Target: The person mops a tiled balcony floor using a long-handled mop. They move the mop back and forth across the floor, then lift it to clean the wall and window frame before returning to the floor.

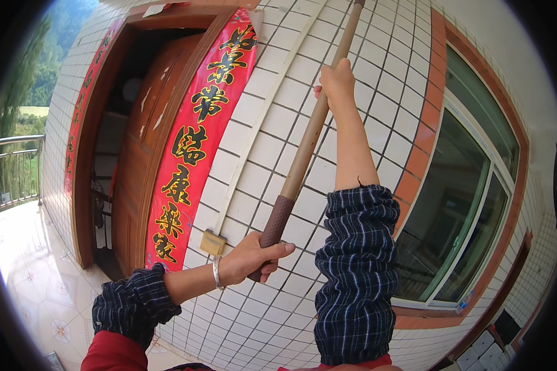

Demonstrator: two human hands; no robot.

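Observation:
A long brown pole (301, 167) slants up across the view in front of the tiled wall, and its upper end runs out of the picture at the top. My left hand (255, 260) is closed around the dark textured grip (279, 221) at the pole's lower end. Higher up, with the arm stretched out, my right hand (338, 84) grasps the shaft. What the far end of the pole carries or touches cannot be seen.
White wall tiles (241, 181) fill the middle. A wooden door (141, 139) stands ajar at left, beside a red paper banner (199, 143) with writing. A yellowish box (212, 242) sits on the wall below a cable strip (269, 104). Right is a sliding window (445, 204); far left, a metal railing (16, 153).

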